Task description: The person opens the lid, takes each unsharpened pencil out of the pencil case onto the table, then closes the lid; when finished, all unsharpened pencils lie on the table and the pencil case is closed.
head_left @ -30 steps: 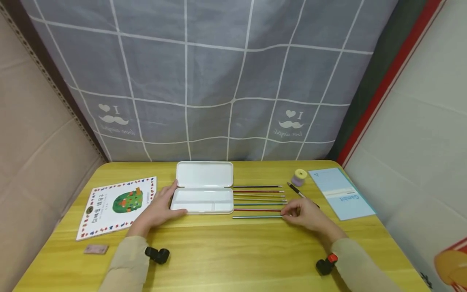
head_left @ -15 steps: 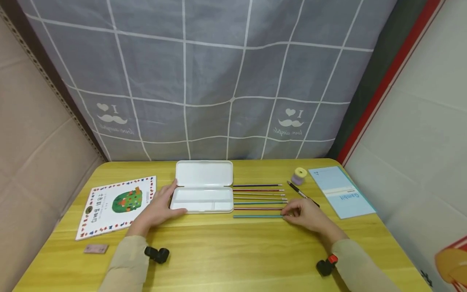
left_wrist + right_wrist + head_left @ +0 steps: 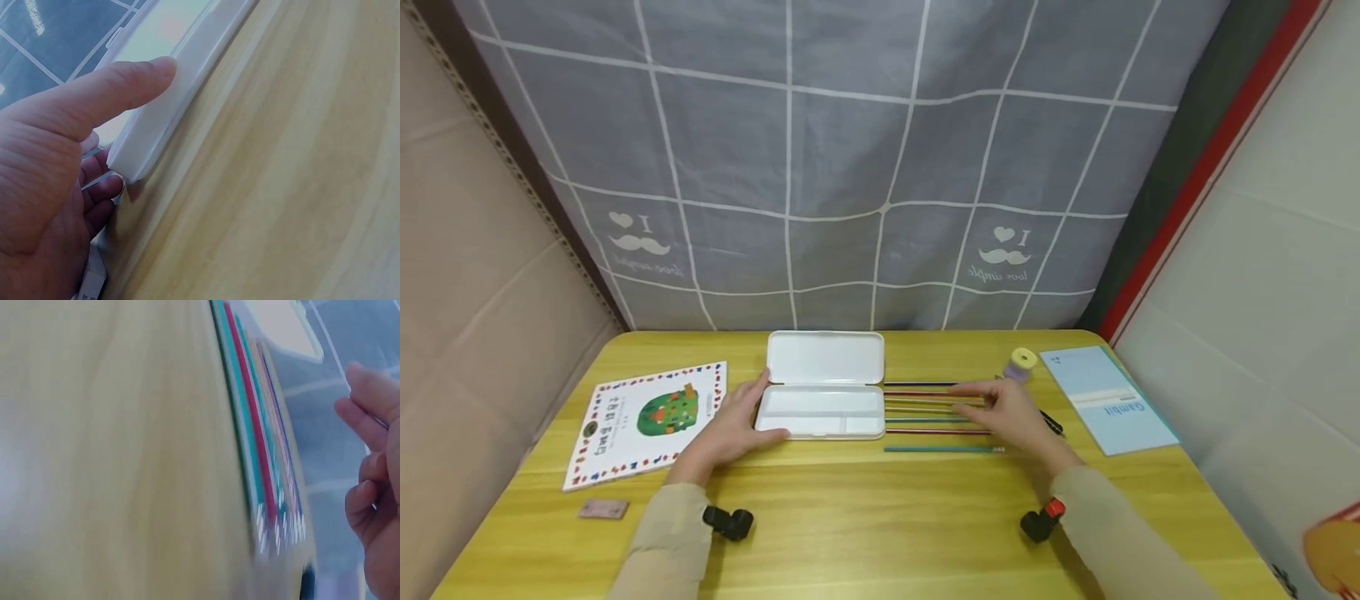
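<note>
An open white pencil case (image 3: 820,400) lies at the middle of the table, its lid folded back toward the wall. My left hand (image 3: 730,427) holds its left end; in the left wrist view the thumb (image 3: 134,84) lies over the near rim and the other fingers curl at the end. Right of the case lie several pencils in a row, with a teal pencil (image 3: 936,449) nearest me and a red pencil (image 3: 925,431) behind it. Above the row hovers my right hand (image 3: 1011,412), thumb and forefinger apart, holding nothing. The right wrist view is blurred.
A picture book (image 3: 647,423) and a pink eraser (image 3: 603,508) lie on the left. To the right are a yellow and purple round item (image 3: 1021,364), a black pen (image 3: 1052,422) partly hidden by my hand, and a light-blue notebook (image 3: 1105,400).
My right hand has let go of the teal pencil's end and moved up and left over the other pencils, its fingers spreading. My left hand stays at the pencil case.
</note>
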`<state>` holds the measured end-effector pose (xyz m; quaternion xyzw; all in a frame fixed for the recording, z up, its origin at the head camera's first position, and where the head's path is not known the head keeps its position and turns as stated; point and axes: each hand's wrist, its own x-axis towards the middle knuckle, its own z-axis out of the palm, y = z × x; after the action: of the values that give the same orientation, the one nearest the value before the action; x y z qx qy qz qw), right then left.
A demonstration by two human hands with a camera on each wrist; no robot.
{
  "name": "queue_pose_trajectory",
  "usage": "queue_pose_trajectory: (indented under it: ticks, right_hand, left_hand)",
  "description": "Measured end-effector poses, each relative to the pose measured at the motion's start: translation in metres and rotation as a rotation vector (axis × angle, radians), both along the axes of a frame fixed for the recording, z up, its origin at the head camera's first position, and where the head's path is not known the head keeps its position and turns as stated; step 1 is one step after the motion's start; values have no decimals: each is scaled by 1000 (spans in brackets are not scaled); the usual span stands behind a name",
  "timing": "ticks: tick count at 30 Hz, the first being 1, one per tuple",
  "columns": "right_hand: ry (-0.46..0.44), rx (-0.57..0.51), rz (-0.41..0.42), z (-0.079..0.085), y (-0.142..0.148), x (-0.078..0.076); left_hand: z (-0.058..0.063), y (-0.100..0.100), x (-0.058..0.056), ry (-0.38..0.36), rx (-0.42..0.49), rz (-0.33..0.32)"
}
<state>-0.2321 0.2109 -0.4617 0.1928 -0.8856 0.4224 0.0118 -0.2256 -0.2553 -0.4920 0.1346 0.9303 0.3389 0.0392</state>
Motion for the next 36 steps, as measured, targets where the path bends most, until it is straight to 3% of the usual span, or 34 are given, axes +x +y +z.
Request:
queue_pose_trajectory:
  ticks: [10, 16, 22, 29, 36]
  right_hand:
    - [57, 138, 63, -2, -86, -32]
    - [22, 265, 79, -9, -124, -42]
    - [19, 375, 140, -5, -140, -49]
    - [70, 450, 151, -2, -146, -48]
    - [132, 425, 128, -9, -147, -45]
  left_hand:
    - [1, 1, 0, -9, -12, 6]
    - [1, 2, 2, -19, -6, 12]
    - [2, 2, 1, -24, -16, 20]
    - [1, 1, -1, -18, -15, 17]
    - [-3, 0, -2, -12, -20, 18]
